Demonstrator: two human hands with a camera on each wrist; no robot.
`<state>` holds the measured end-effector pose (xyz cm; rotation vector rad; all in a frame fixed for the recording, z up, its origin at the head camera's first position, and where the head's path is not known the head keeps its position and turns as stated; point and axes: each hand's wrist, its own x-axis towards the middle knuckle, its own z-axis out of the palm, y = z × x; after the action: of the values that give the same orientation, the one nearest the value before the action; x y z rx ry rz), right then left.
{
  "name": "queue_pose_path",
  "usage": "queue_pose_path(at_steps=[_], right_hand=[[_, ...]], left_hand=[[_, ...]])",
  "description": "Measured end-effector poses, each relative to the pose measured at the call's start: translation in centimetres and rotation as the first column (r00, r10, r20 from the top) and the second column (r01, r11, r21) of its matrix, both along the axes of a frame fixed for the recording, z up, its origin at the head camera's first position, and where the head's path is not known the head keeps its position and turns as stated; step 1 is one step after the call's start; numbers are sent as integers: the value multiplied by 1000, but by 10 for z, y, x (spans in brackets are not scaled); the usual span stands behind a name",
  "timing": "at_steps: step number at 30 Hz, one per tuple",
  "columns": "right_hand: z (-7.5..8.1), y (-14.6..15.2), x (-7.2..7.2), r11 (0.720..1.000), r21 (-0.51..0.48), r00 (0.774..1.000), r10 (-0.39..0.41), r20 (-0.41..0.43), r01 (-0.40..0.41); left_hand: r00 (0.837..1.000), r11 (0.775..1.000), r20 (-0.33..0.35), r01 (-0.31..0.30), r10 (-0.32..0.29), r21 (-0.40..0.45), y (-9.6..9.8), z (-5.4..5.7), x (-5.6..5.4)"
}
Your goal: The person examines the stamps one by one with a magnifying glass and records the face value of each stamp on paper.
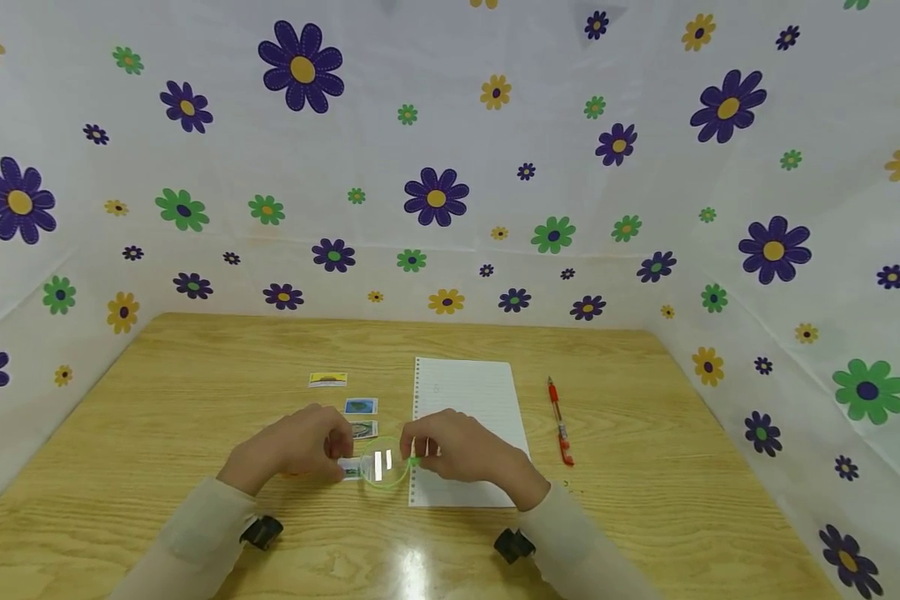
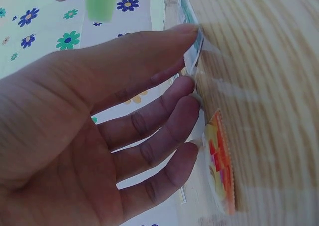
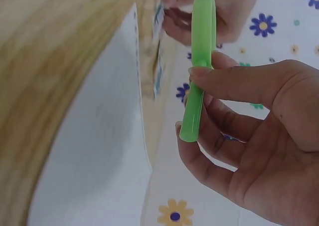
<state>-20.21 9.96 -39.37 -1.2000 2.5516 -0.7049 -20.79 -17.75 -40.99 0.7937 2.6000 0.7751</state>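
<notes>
My left hand (image 1: 300, 446) pinches a small postage stamp (image 1: 351, 468) by its left edge, close over the table. In the left wrist view, the stamp (image 2: 193, 56) tilts between thumb and index finger while the other fingers curl loosely. Between thumb and fingers, my right hand (image 1: 453, 450) grips the short handle of a green-rimmed magnifying glass (image 3: 202, 34). Its round lens (image 1: 385, 475) overlaps the stamp's right end in the head view. An orange stamp (image 2: 223, 166) lies below the left fingers, mostly hidden from the head view.
Beyond the hands lie a blue stamp (image 1: 362, 406), a greenish stamp (image 1: 364, 429) and a yellow one (image 1: 328, 379). Lined paper (image 1: 472, 396) with a faint mark lies under the right hand. A red pen (image 1: 559, 417) rests right of it. Flowered cloth (image 1: 375, 167) walls the table.
</notes>
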Motion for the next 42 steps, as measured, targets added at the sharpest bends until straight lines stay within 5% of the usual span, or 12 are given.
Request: queue_pose_path(at_steps=[16,42], right_hand=[[30,96,-14,970,-105,974,-224,-43,219],[24,173,-24,917,-101,915,-394,-83,386]], left_hand=[[1000,1000,-13,12,-12,-19,0,-1,0],[1000,1000,-18,-1,1,-17,0,-5,-1]])
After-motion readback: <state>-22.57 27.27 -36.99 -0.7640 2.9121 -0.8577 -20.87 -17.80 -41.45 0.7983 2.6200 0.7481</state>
